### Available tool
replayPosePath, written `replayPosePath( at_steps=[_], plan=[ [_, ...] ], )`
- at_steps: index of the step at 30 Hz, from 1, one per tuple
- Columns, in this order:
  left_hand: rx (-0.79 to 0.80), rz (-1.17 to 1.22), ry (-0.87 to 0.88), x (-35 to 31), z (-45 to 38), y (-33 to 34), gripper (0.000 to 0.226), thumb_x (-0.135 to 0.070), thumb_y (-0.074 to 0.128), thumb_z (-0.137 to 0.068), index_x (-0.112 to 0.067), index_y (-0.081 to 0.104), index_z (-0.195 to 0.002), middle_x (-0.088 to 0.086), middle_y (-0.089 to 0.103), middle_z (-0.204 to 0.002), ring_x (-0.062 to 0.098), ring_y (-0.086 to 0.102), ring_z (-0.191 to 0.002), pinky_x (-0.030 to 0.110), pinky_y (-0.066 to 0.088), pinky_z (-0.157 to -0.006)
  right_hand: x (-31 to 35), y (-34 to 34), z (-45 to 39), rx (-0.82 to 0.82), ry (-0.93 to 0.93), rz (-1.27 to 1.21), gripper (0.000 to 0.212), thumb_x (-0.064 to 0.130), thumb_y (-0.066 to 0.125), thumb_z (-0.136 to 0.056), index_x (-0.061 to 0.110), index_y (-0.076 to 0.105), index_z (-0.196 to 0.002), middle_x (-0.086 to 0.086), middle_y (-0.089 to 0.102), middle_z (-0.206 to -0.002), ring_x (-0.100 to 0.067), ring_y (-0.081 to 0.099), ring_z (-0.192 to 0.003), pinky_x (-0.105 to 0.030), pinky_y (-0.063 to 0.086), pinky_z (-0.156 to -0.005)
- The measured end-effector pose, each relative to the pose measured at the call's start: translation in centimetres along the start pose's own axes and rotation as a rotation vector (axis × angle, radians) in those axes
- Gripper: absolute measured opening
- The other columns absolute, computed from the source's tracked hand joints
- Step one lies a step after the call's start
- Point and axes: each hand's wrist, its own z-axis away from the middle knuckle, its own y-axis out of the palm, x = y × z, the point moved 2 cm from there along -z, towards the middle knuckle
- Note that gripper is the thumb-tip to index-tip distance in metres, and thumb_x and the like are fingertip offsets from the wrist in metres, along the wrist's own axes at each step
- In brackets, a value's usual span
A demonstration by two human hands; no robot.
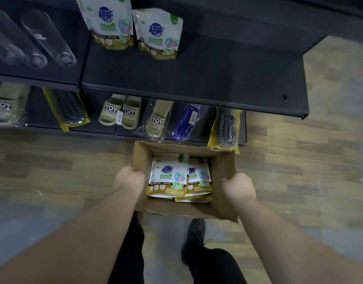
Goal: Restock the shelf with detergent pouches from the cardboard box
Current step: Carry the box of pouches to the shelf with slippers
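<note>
An open cardboard box (223,175) is held over the wooden floor in front of a dark shelf unit. My left hand (128,178) grips its left wall and my right hand (239,186) grips its right wall. Inside lie several white-and-gold detergent pouches (168,177), stacked flat with their labels up. Two matching pouches (159,32) stand upright on the dark upper shelf (217,78), toward its left; the left one (107,21) is taller in view.
Clear glass tumblers (47,37) stand on the shelf section at the left. The bottom shelf holds beige slippers (120,112), a purple pair (186,121) and bagged grey ones (226,128). My dark-trousered legs and a shoe (194,232) are below the box.
</note>
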Motion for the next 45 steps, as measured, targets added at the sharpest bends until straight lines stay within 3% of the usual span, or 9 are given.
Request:
replayPosePath(
  at_steps=[8,12,15,18,23,28,31,36,45],
  plan=[
    [-0.072,0.009,0.03,0.1,-4.6,4.2,0.008,-0.02,0.056,-0.088,-0.012,0.056,-0.092,0.014,0.064,-0.098,0.037,0.062,-0.096,0.04,0.053,-0.087,-0.3,4.2,-6.4,0.032,-0.049,-0.027,0.022,0.021,0.057,-0.091,0.004,0.06,-0.076,-0.018,0.062,-0.085,-0.042,0.066,-0.094,-0.031,0.044,-0.072],
    [-0.077,0.011,0.021,1.1,-8.4,7.1,0.02,-0.021,0.056,-0.088,-0.01,0.063,-0.104,0.014,0.066,-0.1,0.035,0.062,-0.094,0.043,0.054,-0.089,-0.7,7.4,-10.3,0.045,-0.076,-0.033,0.022,0.021,0.058,-0.093,0.001,0.068,-0.091,-0.023,0.071,-0.104,-0.041,0.066,-0.101,-0.035,0.05,-0.082],
    [-0.084,0.016,0.022,2.2,-11.4,9.5,0.022,-0.023,0.057,-0.09,-0.013,0.065,-0.108,0.012,0.066,-0.1,0.032,0.061,-0.09,0.041,0.054,-0.086,-0.9,10.2,-13.3,0.056,-0.076,-0.035,0.024,0.019,0.059,-0.092,-0.001,0.07,-0.097,-0.022,0.071,-0.105,-0.041,0.067,-0.101,-0.039,0.054,-0.085],
    [-0.105,-0.02,0.03,3.0,-14.4,12.0,0.022,-0.024,0.056,-0.09,-0.014,0.066,-0.106,0.011,0.065,-0.095,0.03,0.058,-0.084,0.038,0.051,-0.079,-1.1,13.4,-16.6,0.067,-0.082,-0.027,0.023,0.017,0.059,-0.088,-0.002,0.072,-0.093,-0.021,0.073,-0.1,-0.04,0.068,-0.097,-0.038,0.055,-0.081],
    [-0.104,-0.061,0.057,3.9,-20.2,15.9,0.021,-0.018,0.054,-0.09,-0.009,0.067,-0.104,0.018,0.067,-0.104,0.037,0.062,-0.097,0.043,0.054,-0.091,-1.3,18.8,-22.2,0.067,-0.07,-0.025,0.02,0.019,0.06,-0.089,0.002,0.069,-0.094,-0.021,0.071,-0.106,-0.04,0.066,-0.101,-0.033,0.049,-0.078],
    [-0.113,-0.108,0.067,4.8,-25.5,19.2,0.022,-0.018,0.053,-0.09,-0.009,0.066,-0.105,0.015,0.065,-0.103,0.034,0.061,-0.098,0.041,0.053,-0.088,-1.8,24.0,-26.9,0.065,-0.076,-0.02,0.013,0.019,0.062,-0.088,0.008,0.06,-0.082,-0.019,0.07,-0.101,-0.039,0.066,-0.097,-0.032,0.047,-0.076],
    [-0.121,-0.107,0.077,5.9,-27.5,20.8,0.021,-0.016,0.052,-0.091,-0.01,0.066,-0.105,0.013,0.064,-0.099,0.033,0.06,-0.093,0.04,0.052,-0.087,-2.3,26.5,-28.6,0.076,-0.083,-0.017,0.015,0.021,0.061,-0.09,0.006,0.065,-0.087,-0.019,0.071,-0.103,-0.036,0.063,-0.091,-0.033,0.05,-0.077],
    [-0.112,-0.097,0.076,6.4,-29.3,21.8,0.011,-0.02,0.056,-0.09,-0.012,0.064,-0.094,0.014,0.064,-0.097,0.033,0.06,-0.091,0.037,0.051,-0.081,-2.6,28.3,-30.2,0.046,-0.091,-0.012,0.017,0.02,0.06,-0.088,0.006,0.068,-0.086,-0.017,0.072,-0.096,-0.038,0.068,-0.093,-0.036,0.055,-0.079],
    [-0.147,-0.113,0.067,6.6,-29.7,22.3,0.02,-0.017,0.054,-0.088,-0.008,0.063,-0.103,0.014,0.062,-0.1,0.033,0.059,-0.093,0.033,0.047,-0.076,-2.7,28.7,-30.8,0.015,-0.143,-0.052,0.019,0.022,0.06,-0.085,0.009,0.064,-0.073,-0.011,0.069,-0.08,-0.033,0.067,-0.078,-0.034,0.055,-0.068]
  ],
)
